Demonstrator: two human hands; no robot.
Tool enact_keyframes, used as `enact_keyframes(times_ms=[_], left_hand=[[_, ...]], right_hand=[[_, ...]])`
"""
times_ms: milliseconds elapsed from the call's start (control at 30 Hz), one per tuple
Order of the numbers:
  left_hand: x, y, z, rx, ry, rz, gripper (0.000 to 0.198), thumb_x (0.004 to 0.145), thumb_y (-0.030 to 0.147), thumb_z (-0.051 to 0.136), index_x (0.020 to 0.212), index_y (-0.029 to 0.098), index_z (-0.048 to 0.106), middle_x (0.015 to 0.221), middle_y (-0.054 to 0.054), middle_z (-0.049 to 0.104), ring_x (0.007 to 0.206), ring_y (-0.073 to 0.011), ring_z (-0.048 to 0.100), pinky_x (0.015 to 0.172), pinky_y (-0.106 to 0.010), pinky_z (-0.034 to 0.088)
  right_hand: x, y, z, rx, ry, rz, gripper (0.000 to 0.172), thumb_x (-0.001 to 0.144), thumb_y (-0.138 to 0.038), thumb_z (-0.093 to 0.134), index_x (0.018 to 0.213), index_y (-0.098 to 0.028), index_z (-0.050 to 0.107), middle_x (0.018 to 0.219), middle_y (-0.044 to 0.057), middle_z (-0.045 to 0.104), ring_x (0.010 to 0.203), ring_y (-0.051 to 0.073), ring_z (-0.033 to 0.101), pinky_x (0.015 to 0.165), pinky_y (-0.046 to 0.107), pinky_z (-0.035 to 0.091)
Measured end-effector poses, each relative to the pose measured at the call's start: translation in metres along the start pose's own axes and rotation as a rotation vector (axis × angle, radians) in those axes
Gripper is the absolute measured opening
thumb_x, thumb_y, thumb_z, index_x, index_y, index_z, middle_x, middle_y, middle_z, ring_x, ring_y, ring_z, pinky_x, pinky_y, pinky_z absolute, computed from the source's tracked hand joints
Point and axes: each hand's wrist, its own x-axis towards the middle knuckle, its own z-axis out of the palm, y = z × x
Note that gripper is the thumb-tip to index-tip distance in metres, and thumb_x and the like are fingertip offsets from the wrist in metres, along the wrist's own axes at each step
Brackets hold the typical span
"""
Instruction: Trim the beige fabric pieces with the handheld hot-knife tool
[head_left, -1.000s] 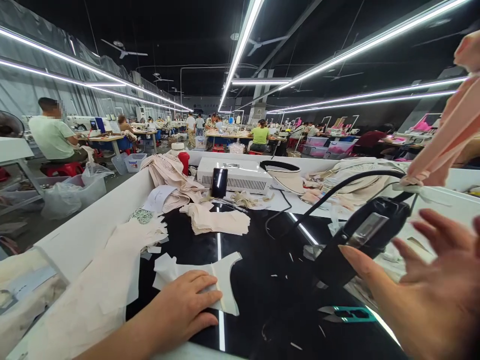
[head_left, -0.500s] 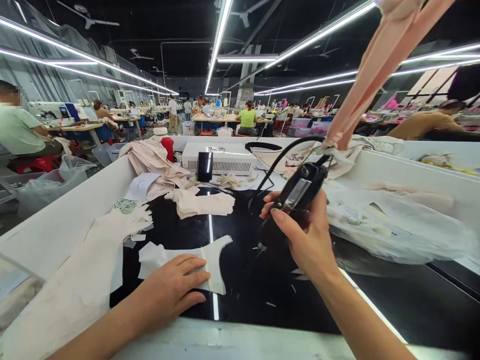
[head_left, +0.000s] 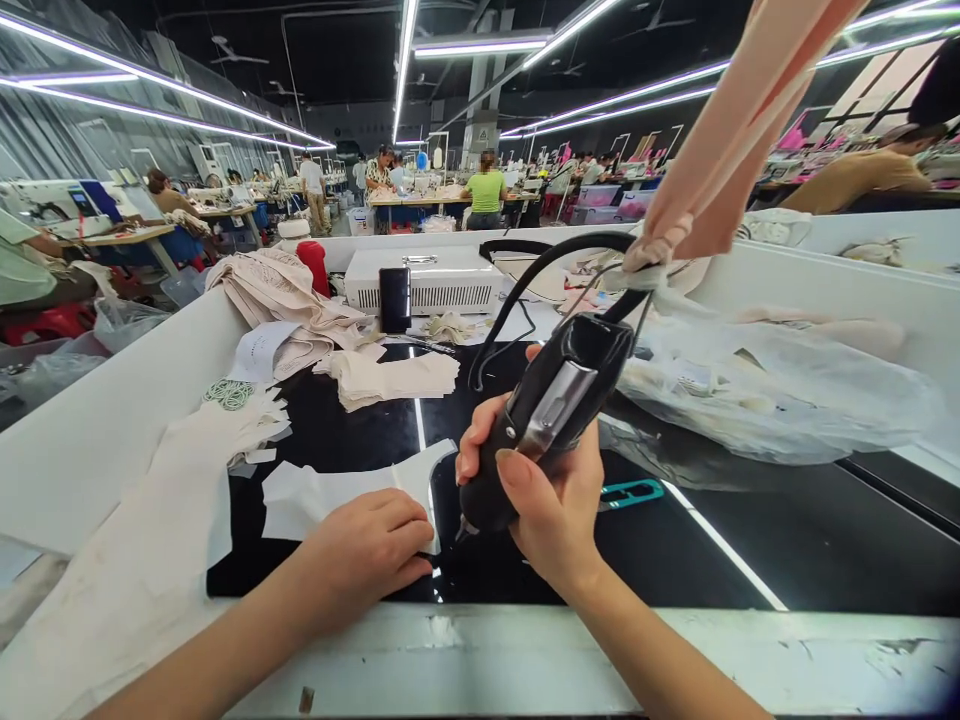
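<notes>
My right hand (head_left: pixel 551 490) is wrapped around a black corded hand tool (head_left: pixel 551 400) with a silver lever plate and a small metal tip. Its tip points down to the left, close to the right edge of a white fabric piece (head_left: pixel 322 495). On that piece lies my left hand (head_left: pixel 379 545), its fingers held low at the right end and the thumb apart. The fingertips reach the black tabletop (head_left: pixel 337 440) beside the fabric. From above, a pink cloth strip (head_left: pixel 720 140) is tied at the tool's cable end. Part of the fabric is hidden under my left hand.
Beyond are stacked fabric pieces (head_left: pixel 397 375), a phone (head_left: pixel 394 300) and a white vented box (head_left: pixel 431 280). Cream cloth (head_left: pixel 142 520) and green rings (head_left: pixel 229 394) lie left. Right are teal thread snips (head_left: pixel 632 493) and a clear plastic bag (head_left: pixel 787 400). People work in the background.
My right hand has brought the tool left and down, next to the fabric's right edge. My left hand's fingers have drawn closer together near that edge. The teal snips have come into view.
</notes>
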Motion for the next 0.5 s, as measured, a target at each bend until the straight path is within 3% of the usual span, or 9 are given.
enact_keyframes(times_ms=[67, 167, 500], left_hand=[[0.000, 0.001, 0.002, -0.033, 0.009, -0.012, 0.005, 0.098, 0.014, 0.070, 0.096, 0.016, 0.066, 0.097, -0.005, 0.072, 0.092, -0.0247, 0.070, 0.086, -0.038, 0.060], [-0.002, -0.001, 0.002, -0.134, 0.024, -0.064, 0.011, 0.104, 0.013, 0.060, 0.096, 0.018, 0.067, 0.099, -0.004, 0.073, 0.093, -0.0226, 0.070, 0.087, -0.036, 0.058], [-0.006, -0.004, 0.005, -0.278, 0.069, -0.118, 0.016, 0.104, 0.013, 0.059, 0.102, 0.020, 0.073, 0.107, -0.004, 0.076, 0.101, -0.0211, 0.070, 0.093, -0.033, 0.056]], right_hand=[[-0.005, 0.000, 0.003, 0.026, -0.003, -0.004, 0.034, 0.091, -0.040, 0.081, 0.111, -0.031, 0.055, 0.088, -0.006, 0.068, 0.058, 0.009, 0.063, 0.053, 0.024, 0.057], [-0.009, 0.001, 0.007, 0.070, -0.012, -0.015, 0.034, 0.092, -0.040, 0.080, 0.112, -0.031, 0.054, 0.089, -0.006, 0.068, 0.059, 0.009, 0.062, 0.053, 0.024, 0.056], [-0.008, 0.004, 0.014, 0.069, 0.011, -0.033, 0.032, 0.092, -0.038, 0.080, 0.109, -0.030, 0.054, 0.088, -0.005, 0.067, 0.059, 0.010, 0.060, 0.050, 0.024, 0.055]])
